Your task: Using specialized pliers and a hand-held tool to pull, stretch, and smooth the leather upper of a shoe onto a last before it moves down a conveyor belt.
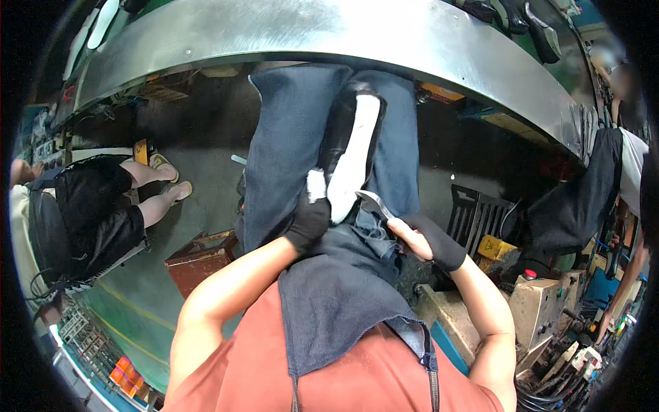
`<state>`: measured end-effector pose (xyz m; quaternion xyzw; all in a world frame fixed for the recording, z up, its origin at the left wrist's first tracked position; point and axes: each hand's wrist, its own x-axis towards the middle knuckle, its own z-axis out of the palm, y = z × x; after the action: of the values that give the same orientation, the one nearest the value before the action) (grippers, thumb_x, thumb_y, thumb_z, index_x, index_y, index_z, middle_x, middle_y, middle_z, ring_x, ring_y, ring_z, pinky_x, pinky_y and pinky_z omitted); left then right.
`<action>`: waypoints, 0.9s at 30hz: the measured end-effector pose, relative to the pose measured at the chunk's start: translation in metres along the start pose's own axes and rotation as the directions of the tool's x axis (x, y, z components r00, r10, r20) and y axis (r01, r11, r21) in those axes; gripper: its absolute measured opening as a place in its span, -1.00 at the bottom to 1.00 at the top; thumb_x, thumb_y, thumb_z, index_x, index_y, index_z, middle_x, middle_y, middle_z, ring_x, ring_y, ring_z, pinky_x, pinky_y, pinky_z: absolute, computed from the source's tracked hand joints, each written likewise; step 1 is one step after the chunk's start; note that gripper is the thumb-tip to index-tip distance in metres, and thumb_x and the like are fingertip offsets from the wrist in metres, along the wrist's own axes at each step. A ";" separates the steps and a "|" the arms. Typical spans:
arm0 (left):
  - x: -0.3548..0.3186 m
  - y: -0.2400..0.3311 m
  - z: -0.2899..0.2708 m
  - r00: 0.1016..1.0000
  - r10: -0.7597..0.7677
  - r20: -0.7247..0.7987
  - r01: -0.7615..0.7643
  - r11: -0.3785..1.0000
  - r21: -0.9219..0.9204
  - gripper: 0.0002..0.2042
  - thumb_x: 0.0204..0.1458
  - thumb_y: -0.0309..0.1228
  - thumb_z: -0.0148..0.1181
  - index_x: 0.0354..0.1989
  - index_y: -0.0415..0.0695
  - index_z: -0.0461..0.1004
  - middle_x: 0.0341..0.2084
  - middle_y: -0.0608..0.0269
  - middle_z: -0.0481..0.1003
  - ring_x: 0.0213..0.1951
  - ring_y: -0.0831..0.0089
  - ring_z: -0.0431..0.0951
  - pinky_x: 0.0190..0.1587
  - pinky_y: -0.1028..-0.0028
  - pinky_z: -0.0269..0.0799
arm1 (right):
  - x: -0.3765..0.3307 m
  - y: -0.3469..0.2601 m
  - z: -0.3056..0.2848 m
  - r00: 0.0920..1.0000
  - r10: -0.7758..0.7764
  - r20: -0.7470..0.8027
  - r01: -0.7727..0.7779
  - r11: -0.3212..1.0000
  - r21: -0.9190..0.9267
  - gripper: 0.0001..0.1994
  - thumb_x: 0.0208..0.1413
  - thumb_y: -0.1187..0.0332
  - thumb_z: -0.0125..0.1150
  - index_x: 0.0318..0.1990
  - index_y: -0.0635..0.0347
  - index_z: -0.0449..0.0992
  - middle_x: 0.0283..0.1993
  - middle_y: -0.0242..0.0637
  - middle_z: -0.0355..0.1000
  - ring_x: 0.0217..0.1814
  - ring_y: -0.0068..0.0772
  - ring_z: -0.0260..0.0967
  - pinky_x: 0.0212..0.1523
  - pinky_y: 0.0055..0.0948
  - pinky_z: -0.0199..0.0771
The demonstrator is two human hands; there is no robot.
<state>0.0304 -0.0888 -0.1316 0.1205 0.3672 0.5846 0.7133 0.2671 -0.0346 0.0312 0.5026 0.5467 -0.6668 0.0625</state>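
A dark, glossy shoe (336, 130) lies across my lap with its long white sole (357, 147) facing up. My left hand (310, 218), in a black glove with white wrapping on a finger, is closed around the near left side of the shoe. On the right, my right hand (427, 240), in a black fingerless glove, grips a knife (375, 202) with a curved metal blade. The blade's tip meets or nearly meets the white sole's near right edge. A dark denim apron (343, 302) covers my lap, and a crumpled fold of dark cloth (376, 237) sits under the knife.
Beyond my knees runs a shiny metal bench (295, 27), with dark shoes (542, 34) past its far right side. A brown box (202, 261) stands on the floor at left, near a seated person (89, 213). Machinery (542, 302) and a black slatted crate (473, 216) are at right.
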 end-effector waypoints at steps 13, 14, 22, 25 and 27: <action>-0.053 0.055 0.025 0.982 -0.188 0.010 0.140 0.764 0.630 -0.25 0.23 -0.14 0.09 0.41 -0.34 -0.11 0.22 -0.07 0.29 0.25 0.18 0.31 0.30 0.33 0.19 | 0.022 -0.035 0.000 0.957 -0.290 0.013 0.266 0.858 -0.440 -0.65 0.30 0.14 0.07 -0.26 0.32 0.50 -0.42 -0.07 0.43 -0.40 -0.27 0.36 -0.33 -0.32 0.35; -0.052 0.042 0.002 0.985 -0.175 -0.004 0.139 0.768 0.626 -0.25 0.23 -0.14 0.09 0.41 -0.34 -0.11 0.22 -0.07 0.29 0.25 0.18 0.31 0.30 0.33 0.19 | 0.012 -0.033 -0.007 0.971 -0.240 -0.003 0.216 0.879 -0.425 -0.59 0.32 0.08 0.04 -0.23 0.34 0.51 -0.43 -0.09 0.47 -0.39 -0.42 0.36 -0.33 -0.36 0.36; -0.036 0.058 0.050 0.930 0.344 0.131 -0.266 0.385 0.884 -0.33 0.11 -0.23 0.21 0.29 -0.34 0.09 0.02 -0.16 0.43 0.15 0.13 0.44 0.19 0.31 0.34 | -0.030 -0.078 0.012 0.899 -0.439 0.010 0.399 0.806 -0.437 -0.64 0.23 0.09 0.15 -0.29 0.28 0.51 -0.45 -0.10 0.42 -0.42 -0.18 0.39 -0.35 -0.25 0.38; -0.035 0.055 0.036 0.997 0.067 0.044 -0.070 0.471 0.879 0.04 -0.06 -0.12 0.40 0.41 -0.27 -0.24 0.15 -0.35 0.30 0.18 -0.03 0.40 0.21 0.22 0.33 | -0.015 -0.089 0.023 0.546 -0.811 0.211 0.770 0.386 -0.507 -0.66 0.15 0.04 0.23 -0.31 0.18 0.50 -0.37 -0.10 0.43 -0.39 0.02 0.44 -0.35 -0.15 0.43; -0.036 0.056 0.026 0.971 0.014 0.241 -0.227 0.393 0.891 0.05 -0.05 -0.09 0.40 0.42 -0.29 -0.26 0.22 -0.41 0.19 0.24 -0.05 0.33 0.27 0.23 0.25 | 0.022 -0.044 0.006 0.597 -0.764 0.244 0.721 0.378 -0.581 -0.60 0.14 -0.01 0.23 -0.36 0.21 0.47 -0.35 -0.11 0.44 -0.39 0.00 0.45 -0.36 -0.19 0.46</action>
<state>0.0043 -0.0995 -0.0656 0.5731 0.5455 0.3241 0.5186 0.2251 -0.0116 0.0432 0.1730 0.9023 -0.3827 -0.0971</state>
